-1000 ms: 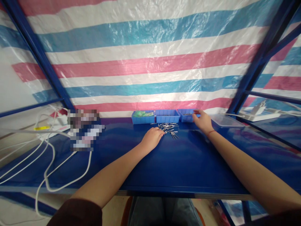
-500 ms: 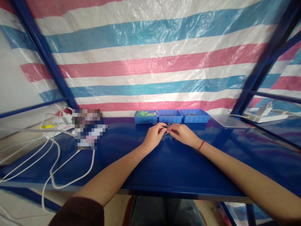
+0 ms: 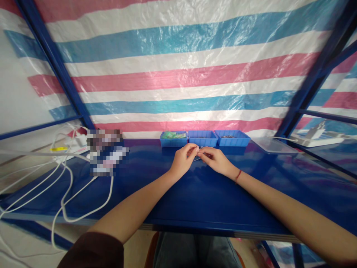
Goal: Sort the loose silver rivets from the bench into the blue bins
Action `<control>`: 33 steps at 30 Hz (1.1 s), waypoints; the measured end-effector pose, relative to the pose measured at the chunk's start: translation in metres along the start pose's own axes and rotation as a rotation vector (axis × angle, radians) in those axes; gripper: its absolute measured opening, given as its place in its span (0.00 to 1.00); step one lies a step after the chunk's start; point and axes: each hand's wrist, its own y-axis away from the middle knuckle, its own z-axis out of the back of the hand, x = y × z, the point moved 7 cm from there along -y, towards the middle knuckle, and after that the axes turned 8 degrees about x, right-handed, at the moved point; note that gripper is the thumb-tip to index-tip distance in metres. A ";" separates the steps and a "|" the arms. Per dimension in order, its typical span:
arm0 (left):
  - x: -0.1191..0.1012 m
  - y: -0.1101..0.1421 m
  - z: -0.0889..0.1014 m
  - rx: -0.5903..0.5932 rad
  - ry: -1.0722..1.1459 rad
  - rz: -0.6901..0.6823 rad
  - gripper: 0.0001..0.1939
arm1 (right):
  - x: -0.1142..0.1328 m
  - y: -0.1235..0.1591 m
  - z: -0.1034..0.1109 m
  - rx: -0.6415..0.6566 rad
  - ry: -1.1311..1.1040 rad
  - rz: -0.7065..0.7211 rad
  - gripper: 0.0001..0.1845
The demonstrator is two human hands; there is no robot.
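Two bare hands of yours meet at twelve o'clock over the table [image 3: 195,203], above a small heap of slim metal pieces [image 3: 197,159] that they partly cover. Your left hand [image 3: 183,160] curls in from the left, thumb and fingertips drawn close together; your right hand [image 3: 219,160], a red band [image 3: 238,174] at its wrist, mirrors it. Whether either is fully closed on a piece, you cannot tell. Just beyond the heap sit three blue bins: the left bin [image 3: 173,142], toward eleven, holds green packets [image 3: 171,135]; the middle bin [image 3: 202,141] is at twelve; the right bin [image 3: 232,141], toward one, holds metal pieces. A clear lid [image 3: 275,146] lies toward two, white cables [image 3: 111,188] toward ten.
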 end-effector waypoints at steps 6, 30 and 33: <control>-0.004 0.001 -0.001 0.001 -0.063 -0.049 0.10 | 0.002 0.001 0.000 -0.025 0.021 0.006 0.15; -0.013 0.003 0.004 -0.069 -0.100 -0.160 0.08 | 0.003 0.001 0.000 -0.044 -0.032 -0.018 0.17; -0.013 0.003 0.003 -0.064 -0.102 -0.169 0.08 | 0.002 0.001 0.001 -0.066 -0.033 -0.023 0.16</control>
